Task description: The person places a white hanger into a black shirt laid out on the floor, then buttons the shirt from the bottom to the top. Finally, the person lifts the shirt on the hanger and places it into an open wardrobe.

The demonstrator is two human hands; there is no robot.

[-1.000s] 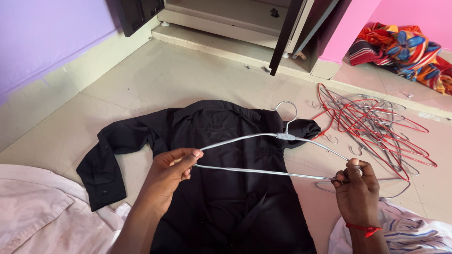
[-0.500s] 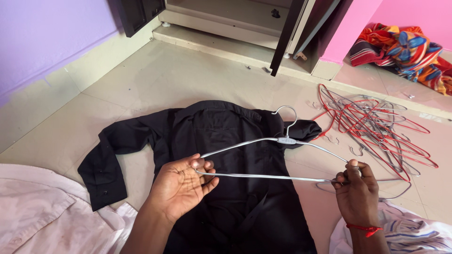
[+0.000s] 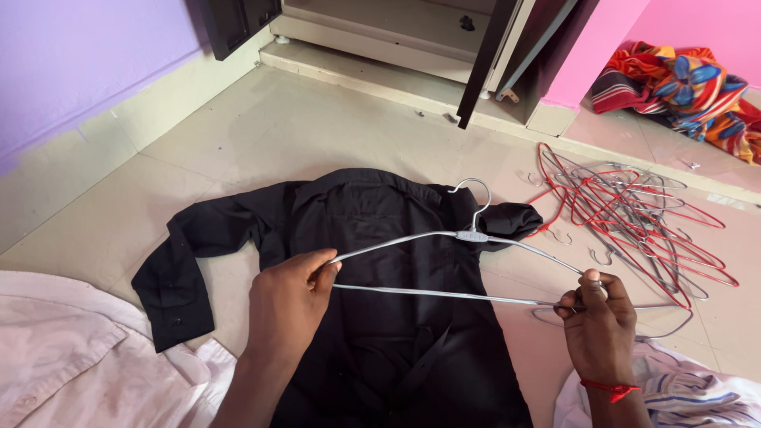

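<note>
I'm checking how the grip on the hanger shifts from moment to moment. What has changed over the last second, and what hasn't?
The left hand opened palm-up half a second ago, then turned back over and closed its fingers on the left end of the grey hanger. The hanger's hook now sits slightly further left. The right hand kept its pinch on the right end. The black shirt and the hanger pile lie unmoved.

Just one view here, a head cam looking steeply down and forward at the floor (image 3: 333, 135) from pretty close. The hands sit low in the middle of frame, left hand (image 3: 287, 305) and right hand (image 3: 598, 325), arms coming in from the bottom edge. The far end faces an open wardrobe (image 3: 476, 47), purple wall (image 3: 71, 63) at left, pink wall (image 3: 697, 24) at right.
</note>
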